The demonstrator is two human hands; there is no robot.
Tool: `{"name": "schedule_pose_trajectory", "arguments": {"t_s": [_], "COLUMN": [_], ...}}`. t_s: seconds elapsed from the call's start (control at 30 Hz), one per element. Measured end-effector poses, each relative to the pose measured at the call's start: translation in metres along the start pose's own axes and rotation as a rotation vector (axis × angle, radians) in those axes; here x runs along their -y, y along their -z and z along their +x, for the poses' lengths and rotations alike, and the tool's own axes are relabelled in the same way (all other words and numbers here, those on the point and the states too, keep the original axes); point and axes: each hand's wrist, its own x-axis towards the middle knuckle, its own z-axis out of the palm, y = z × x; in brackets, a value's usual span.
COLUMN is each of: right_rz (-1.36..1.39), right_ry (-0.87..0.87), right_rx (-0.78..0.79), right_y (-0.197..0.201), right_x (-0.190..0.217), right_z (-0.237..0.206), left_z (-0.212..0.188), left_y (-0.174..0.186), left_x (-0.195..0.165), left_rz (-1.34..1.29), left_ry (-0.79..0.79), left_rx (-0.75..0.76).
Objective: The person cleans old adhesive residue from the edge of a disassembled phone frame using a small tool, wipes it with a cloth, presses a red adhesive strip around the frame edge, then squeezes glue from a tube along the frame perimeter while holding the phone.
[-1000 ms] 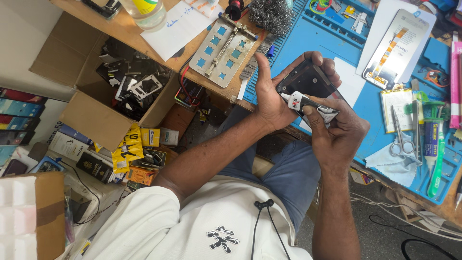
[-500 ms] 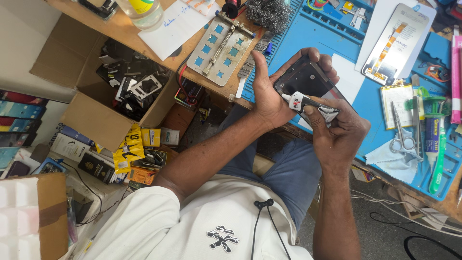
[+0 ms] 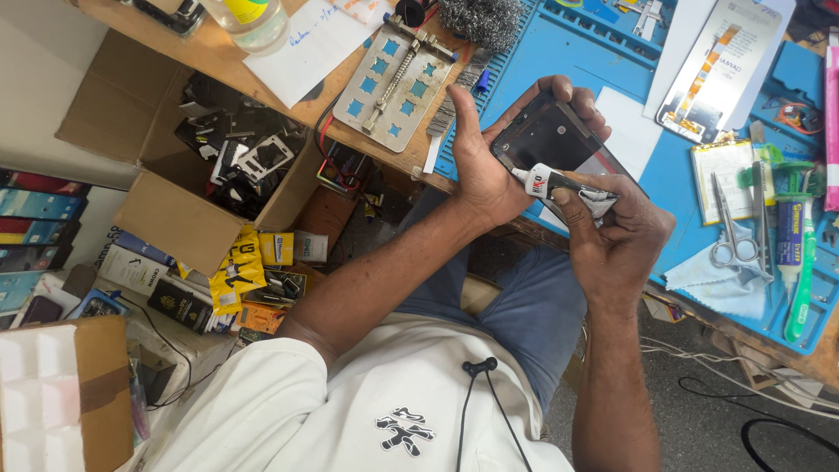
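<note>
My left hand (image 3: 489,166) grips a black phone frame (image 3: 551,135) by its edges, held above the near edge of the blue work mat (image 3: 612,52). My right hand (image 3: 612,232) is closed around a small white glue tube (image 3: 559,183), its tip resting at the frame's lower left edge. Both hands hover over my lap, just in front of the wooden bench.
On the mat lie scissors (image 3: 730,236), a pale blue cloth (image 3: 721,280), a green tube (image 3: 800,280), a phone battery (image 3: 725,166) and a screen part (image 3: 721,65). A metal holding jig (image 3: 393,74) and steel wool (image 3: 481,19) sit farther left. An open cardboard box of parts (image 3: 218,149) stands beside the bench.
None beyond a slight camera shift; both hands keep the same hold on the frame and the tube.
</note>
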Motion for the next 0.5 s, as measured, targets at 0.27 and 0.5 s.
{"name": "schedule_pose_trajectory", "arguments": {"t_s": [0.27, 0.5], "right_rz": [-0.037, -0.020], "right_ry": [-0.004, 0.006], "right_rx": [0.005, 0.008], "right_y": [0.0012, 0.0010], "right_x": [0.0012, 0.0005], "right_z": [-0.0012, -0.0011], "left_z": [0.0003, 0.0002], "left_y": [-0.0034, -0.0036], "left_x": [-0.0026, -0.0047], "left_rz": [-0.025, 0.012], "left_ry": [-0.001, -0.010], "left_rx": [-0.005, -0.008]}}
